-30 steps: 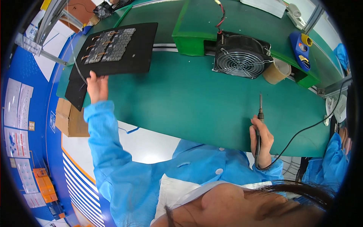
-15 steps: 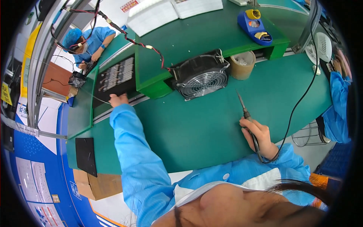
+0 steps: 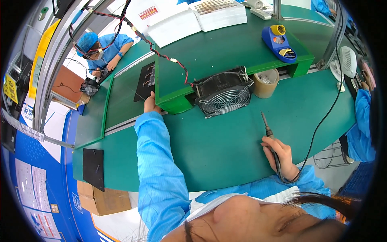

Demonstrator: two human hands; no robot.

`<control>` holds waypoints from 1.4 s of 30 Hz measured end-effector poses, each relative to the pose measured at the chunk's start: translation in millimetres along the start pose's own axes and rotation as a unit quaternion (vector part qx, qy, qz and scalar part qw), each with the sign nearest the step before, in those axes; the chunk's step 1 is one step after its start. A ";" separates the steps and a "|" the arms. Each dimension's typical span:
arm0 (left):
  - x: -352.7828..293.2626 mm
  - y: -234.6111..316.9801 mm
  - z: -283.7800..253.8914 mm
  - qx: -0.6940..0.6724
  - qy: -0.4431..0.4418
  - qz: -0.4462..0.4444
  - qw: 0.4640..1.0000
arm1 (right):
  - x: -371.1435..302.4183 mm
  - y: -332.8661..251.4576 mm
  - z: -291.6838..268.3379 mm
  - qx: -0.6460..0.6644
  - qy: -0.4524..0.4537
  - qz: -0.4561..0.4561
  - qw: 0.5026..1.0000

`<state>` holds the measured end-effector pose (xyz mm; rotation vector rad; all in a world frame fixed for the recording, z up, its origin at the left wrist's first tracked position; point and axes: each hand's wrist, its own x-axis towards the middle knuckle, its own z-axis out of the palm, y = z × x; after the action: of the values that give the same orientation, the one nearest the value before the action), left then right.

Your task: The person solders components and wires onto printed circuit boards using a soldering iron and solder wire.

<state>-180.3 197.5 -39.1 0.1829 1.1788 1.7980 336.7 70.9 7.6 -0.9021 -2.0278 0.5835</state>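
Note:
My right hand [image 3: 283, 156] is closed round the handle of a soldering iron [image 3: 269, 131], its tip pointing up and away over the green tabletop. My left hand [image 3: 151, 104] reaches far forward to the near edge of a flat black board [image 3: 142, 85], its fingers bent and touching that edge. A thin wire [image 3: 140, 95] runs out from those fingers across the board. Small parts with reddish leads [image 3: 150, 76] lie on the board, whose right part is hidden beneath the raised green shelf [image 3: 171, 105].
A black fan [image 3: 223, 92] with a wire guard stands mid-bench, beside a tan tub [image 3: 266, 84]. On the shelf are a blue soldering-iron stand [image 3: 279, 44] and white foam trays [image 3: 221, 16]. The iron's black cable [image 3: 322, 107] loops at right. Another person [image 3: 102, 50] works at far left.
My left hand has moved right, and the black board has slid right under the shelf, hiding most of its parts. The view has shifted slightly; my right hand keeps hold of the iron.

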 end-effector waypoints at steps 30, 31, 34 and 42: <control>-101.7 -20.3 -20.5 0.116 -0.053 0.295 0.947 | -2.5 10.6 1.6 0.066 0.036 -0.031 0.997; -114.9 -21.7 -18.2 0.132 -0.034 0.302 0.943 | -1.8 11.7 3.3 0.072 0.032 -0.033 0.996; -154.3 -36.7 13.0 0.174 0.030 0.319 0.931 | -3.3 15.0 3.5 0.084 0.030 -0.016 0.996; -197.7 -51.8 -2.4 0.221 -0.006 0.263 0.939 | -6.6 15.9 1.0 0.081 0.033 -0.018 0.996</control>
<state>-42.2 49.2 -12.5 0.8388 1.6244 1.9386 344.6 75.9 -6.8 -0.7778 -1.9040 0.6784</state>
